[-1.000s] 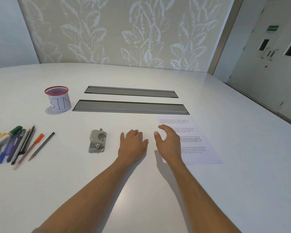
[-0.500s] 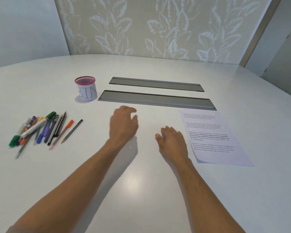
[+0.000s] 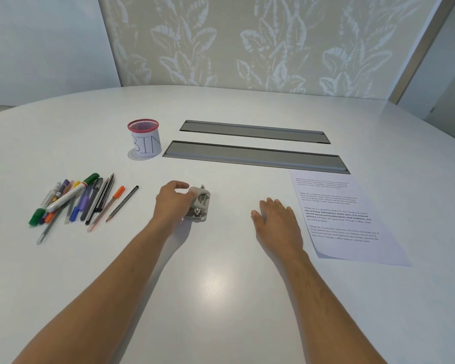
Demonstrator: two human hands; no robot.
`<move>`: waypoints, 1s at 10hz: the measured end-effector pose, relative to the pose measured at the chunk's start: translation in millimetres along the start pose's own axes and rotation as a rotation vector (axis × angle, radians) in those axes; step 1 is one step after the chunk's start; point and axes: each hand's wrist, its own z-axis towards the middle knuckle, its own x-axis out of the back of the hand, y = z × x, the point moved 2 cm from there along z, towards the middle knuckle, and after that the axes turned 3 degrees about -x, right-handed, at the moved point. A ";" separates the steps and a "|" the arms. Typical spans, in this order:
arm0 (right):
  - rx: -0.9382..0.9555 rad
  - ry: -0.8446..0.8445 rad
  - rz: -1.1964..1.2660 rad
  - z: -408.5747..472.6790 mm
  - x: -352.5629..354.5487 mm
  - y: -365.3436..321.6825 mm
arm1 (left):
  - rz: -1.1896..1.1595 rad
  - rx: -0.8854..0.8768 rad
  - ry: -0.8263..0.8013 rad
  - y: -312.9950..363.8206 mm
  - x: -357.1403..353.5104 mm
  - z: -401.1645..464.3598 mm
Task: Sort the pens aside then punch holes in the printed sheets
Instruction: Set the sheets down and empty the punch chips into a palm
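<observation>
Our left hand curled around the grey hole punch at the table's middle; our right hand lay flat, fingers spread, holding nothing, just left of the printed sheets. The pens sat gathered at far left, near the red-rimmed cup, so sorting looked done. We judged punching was not yet begun.
</observation>
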 end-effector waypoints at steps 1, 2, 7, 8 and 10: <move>-0.004 0.013 0.022 -0.2 0.0 1.4 | -0.118 0.050 -0.022 -2.9 1.0 5.8; -0.004 0.014 0.028 0.1 -0.5 1.3 | -0.180 0.055 -0.022 -2.9 4.9 8.0; -0.004 0.006 0.027 3.7 -0.2 1.9 | 0.003 -0.024 0.081 -8.6 36.5 33.6; -0.003 0.011 0.024 3.4 -0.2 1.8 | 0.033 -0.025 0.069 -9.8 36.8 34.4; -0.006 0.012 0.024 2.9 -0.1 0.4 | 0.500 -0.235 0.150 4.3 32.3 26.8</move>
